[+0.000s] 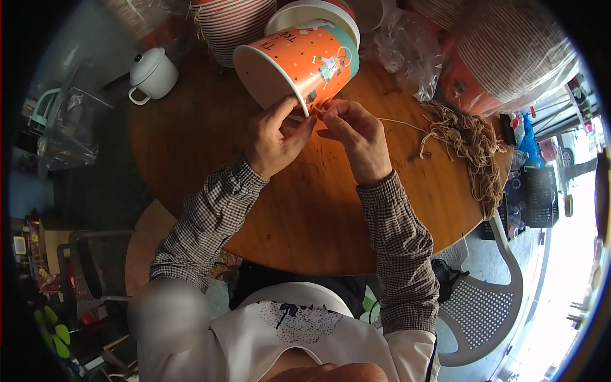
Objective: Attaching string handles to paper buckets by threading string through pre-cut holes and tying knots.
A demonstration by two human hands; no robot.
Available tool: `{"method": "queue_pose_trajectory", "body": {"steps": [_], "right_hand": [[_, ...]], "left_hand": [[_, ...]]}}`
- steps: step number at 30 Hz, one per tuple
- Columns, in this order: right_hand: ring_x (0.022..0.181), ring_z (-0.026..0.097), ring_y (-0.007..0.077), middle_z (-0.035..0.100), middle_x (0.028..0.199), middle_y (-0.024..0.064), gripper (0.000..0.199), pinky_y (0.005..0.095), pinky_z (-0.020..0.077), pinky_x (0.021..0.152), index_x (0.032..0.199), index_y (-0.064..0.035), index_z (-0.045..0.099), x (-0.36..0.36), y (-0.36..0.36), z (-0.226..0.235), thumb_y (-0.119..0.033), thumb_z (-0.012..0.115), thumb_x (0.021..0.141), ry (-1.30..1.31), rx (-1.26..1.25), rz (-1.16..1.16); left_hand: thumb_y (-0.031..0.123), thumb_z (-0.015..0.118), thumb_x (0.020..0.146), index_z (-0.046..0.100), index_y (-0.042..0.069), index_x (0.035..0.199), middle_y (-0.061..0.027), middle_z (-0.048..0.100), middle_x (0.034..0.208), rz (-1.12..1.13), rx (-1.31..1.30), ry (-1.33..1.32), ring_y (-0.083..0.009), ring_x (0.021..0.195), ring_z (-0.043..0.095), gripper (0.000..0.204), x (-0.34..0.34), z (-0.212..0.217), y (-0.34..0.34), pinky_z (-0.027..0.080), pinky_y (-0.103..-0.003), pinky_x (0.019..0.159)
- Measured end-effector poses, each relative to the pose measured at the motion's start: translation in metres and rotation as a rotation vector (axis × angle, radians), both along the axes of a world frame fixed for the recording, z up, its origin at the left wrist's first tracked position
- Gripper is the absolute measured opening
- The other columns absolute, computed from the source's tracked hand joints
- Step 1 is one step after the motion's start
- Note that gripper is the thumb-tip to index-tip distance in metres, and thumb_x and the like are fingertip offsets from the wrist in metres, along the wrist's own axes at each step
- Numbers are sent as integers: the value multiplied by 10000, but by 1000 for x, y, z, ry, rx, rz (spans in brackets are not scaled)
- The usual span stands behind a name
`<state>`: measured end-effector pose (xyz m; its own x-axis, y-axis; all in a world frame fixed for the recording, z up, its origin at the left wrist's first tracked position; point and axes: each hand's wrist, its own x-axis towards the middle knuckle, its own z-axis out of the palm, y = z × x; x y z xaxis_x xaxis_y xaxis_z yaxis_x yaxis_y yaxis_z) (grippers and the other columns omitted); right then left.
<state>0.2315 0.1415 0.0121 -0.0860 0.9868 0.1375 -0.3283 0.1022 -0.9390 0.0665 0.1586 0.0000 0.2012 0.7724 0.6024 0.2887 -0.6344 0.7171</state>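
Observation:
An orange paper bucket with cartoon prints and a white rim lies on its side at the far edge of the round table, its mouth turned toward the left. My left hand pinches the rim at its near side, the thumb and fingers on either side of the wall. Close beside it, my right hand is closed at the fingertips on a thin beige cord, right against the bucket's wall near the rim. The cord trails right toward a tangled heap of cords. The cord's end is hidden by my fingers.
Nested stacks of similar buckets stand behind, one stack left and a plastic-wrapped one right. A crumpled clear bag lies between. A white lidded enamel pot sits far left. A grey chair stands to the right of the wooden table.

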Motion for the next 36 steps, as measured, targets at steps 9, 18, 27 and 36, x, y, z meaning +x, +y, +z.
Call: {"method": "queue_pose_trajectory", "body": {"steps": [9,18,27,36], "right_hand": [[832,602,111,604,913,50,168,279,560,718,911,25,608,2,3,-6,-138,645,896,-81,29,-7],[834,619,134,558,978,79,154,266,544,705,857,26,628,4,7,-14,-124,662,869,-185,43,-29],[786,638,123,653,821,75,167,263,535,697,944,49,594,0,5,-7,-110,602,892,-198,-11,-43],[781,642,117,663,841,70,163,264,535,691,949,41,597,2,6,-12,-113,604,895,-267,42,-60]], "left_hand": [[5,688,804,585,-18,1050,-95,670,910,-15,-25,-13,-164,785,684,268,3,3,-3,575,-262,589],[19,707,800,605,-6,1035,-107,678,897,1,53,29,-185,760,687,258,5,2,-4,561,-273,614],[22,718,805,631,10,956,-92,678,880,37,56,29,-167,745,680,174,5,3,-9,556,-265,624],[-2,719,794,615,-14,944,-95,667,874,19,24,-15,-173,765,673,183,9,4,-7,542,-260,618]]}}
